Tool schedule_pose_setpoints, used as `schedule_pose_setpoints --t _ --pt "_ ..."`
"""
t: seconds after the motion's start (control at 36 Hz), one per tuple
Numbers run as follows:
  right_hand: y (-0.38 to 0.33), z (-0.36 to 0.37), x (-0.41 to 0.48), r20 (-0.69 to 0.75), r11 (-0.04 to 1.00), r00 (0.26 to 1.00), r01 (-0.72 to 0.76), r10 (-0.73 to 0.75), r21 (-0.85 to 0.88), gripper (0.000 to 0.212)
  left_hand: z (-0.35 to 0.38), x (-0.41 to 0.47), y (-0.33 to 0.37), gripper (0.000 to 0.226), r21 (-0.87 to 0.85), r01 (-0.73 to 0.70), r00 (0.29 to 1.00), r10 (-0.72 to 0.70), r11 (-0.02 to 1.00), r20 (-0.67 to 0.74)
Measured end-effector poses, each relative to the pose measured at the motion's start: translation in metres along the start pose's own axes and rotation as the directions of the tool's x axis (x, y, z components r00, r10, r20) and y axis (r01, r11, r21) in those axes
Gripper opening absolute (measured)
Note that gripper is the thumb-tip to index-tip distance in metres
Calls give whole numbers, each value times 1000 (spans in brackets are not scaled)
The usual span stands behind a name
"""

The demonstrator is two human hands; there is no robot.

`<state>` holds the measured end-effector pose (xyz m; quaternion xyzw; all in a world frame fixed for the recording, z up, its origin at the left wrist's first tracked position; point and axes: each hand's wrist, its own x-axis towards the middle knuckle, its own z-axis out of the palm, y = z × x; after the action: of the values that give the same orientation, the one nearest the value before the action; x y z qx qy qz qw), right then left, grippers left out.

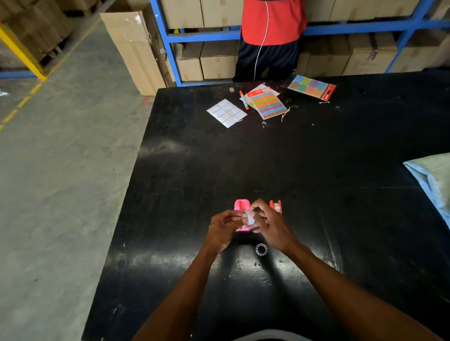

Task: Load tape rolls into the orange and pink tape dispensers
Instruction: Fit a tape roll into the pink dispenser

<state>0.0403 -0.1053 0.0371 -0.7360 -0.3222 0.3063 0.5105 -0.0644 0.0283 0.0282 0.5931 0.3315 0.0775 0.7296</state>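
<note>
Near edge of black table (321, 166), centre: clear tape roll (261, 249), lying flat, loose. Just beyond: left hand (222, 228) and right hand (268, 224), both grips narrow, pinching a small white tape roll (249, 218) over the pink tape dispenser (241, 205). Orange tape dispenser (275, 206) just right of it, on the table. Right edge: blue-green sack (443, 186). Far edge: white label sheet (226, 112), red marker (243, 99), coloured sticky-note packs (267, 104).
</note>
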Motion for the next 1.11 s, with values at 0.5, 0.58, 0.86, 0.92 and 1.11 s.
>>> schedule_pose_setpoints --t 0.5,0.58,0.86,0.92,1.11 --pt "5 6 4 -13 964 1000 3 -6 -264 11 0 11 -3 25 111 1 1000 0 994 -14" --pt "3 7 3 -44 967 999 1 -13 -256 2 1 11 0 25 102 -4 1000 5 995 -13" --pt "14 -7 5 87 994 992 -100 95 43 39 -5 10 0 27 46 26 1000 -26 999 0" --pt "17 -7 7 74 995 992 -102 100 21 44 -5 10 0 26 38 26 1000 -26 999 5" --pt "20 -1 12 8 994 996 -88 88 -70 38 1 1 3 24 -8 30 999 -31 1000 -13"
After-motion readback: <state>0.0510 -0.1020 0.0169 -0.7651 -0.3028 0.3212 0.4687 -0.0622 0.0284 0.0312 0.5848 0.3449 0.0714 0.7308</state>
